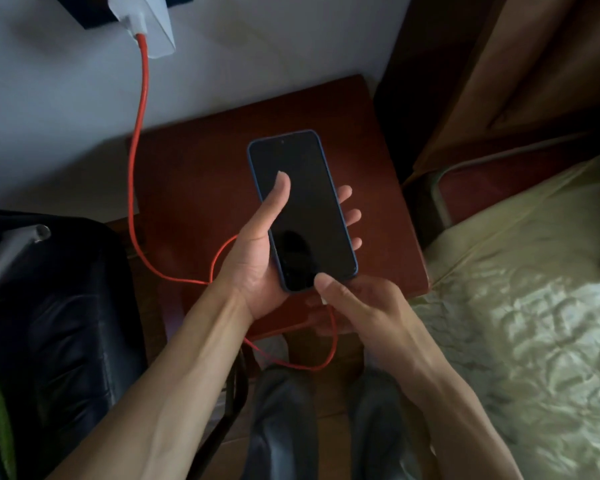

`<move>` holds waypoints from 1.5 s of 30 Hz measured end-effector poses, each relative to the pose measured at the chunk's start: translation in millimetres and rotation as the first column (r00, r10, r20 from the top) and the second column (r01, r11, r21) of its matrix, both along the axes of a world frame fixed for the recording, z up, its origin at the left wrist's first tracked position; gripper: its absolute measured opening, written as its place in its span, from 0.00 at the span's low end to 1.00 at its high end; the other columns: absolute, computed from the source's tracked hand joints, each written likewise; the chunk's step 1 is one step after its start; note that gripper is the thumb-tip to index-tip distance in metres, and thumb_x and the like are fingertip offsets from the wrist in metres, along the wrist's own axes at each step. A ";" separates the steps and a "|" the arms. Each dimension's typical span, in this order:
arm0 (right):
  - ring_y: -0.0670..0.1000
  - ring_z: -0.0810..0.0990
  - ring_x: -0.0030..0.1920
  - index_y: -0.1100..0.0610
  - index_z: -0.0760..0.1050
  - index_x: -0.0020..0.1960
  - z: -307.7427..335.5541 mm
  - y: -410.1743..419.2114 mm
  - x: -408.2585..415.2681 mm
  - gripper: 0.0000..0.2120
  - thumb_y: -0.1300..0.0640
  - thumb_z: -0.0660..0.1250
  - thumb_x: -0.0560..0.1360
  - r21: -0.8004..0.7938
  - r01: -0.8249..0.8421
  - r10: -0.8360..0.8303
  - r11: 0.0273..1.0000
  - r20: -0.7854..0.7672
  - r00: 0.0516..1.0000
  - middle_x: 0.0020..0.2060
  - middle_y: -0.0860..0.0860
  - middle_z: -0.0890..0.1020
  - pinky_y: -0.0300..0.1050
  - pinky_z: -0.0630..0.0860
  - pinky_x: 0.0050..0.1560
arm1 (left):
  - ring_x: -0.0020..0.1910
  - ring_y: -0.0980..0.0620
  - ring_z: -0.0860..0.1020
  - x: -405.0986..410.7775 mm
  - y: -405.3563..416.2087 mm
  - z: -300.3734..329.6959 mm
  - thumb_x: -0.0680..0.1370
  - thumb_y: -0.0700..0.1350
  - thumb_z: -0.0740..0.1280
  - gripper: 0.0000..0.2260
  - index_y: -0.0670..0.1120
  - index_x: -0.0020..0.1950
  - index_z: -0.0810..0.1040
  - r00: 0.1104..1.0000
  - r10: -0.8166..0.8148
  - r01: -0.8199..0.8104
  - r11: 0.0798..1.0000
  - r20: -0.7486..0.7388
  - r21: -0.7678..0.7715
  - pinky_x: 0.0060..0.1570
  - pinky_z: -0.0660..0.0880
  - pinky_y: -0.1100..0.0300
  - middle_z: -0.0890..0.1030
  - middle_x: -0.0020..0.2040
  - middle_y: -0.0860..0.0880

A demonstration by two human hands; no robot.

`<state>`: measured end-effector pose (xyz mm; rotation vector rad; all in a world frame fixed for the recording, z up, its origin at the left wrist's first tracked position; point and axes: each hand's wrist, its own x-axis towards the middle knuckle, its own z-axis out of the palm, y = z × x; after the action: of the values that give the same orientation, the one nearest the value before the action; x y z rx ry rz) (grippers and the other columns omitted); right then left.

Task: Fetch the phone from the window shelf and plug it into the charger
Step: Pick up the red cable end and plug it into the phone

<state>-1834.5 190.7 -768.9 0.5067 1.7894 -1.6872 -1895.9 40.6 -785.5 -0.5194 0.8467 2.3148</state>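
No readable text or label anywhere (phone [302, 209] screen dark).

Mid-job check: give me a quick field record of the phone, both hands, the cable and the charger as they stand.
phone: screen dark, face up, held above the red-brown table
left hand: cradles the phone, thumb across the screen
right hand: at the phone's bottom edge, pinching the cable's white plug end
red cable: runs from the charger down the wall, loops below the hands
charger: white, on the wall, cable attached
plug seated in phone: cannot tell, hidden by the fingers
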 end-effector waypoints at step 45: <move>0.54 0.74 0.56 0.52 0.75 0.66 -71.2 -2.2 -56.9 0.21 0.53 0.68 0.73 0.523 0.046 0.021 0.851 -0.121 0.992 0.54 0.52 0.76 0.43 0.67 0.50 | 0.45 0.41 0.84 -30.6 19.5 -65.2 0.75 0.61 0.59 0.15 0.62 0.33 0.81 0.995 -0.018 -0.081 0.428 -0.098 -0.900 0.49 0.80 0.39 0.85 0.33 0.54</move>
<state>-1891.4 188.5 -840.1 0.6544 2.3557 -1.2364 -1926.5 60.1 -850.7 -0.8602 2.1823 1.6985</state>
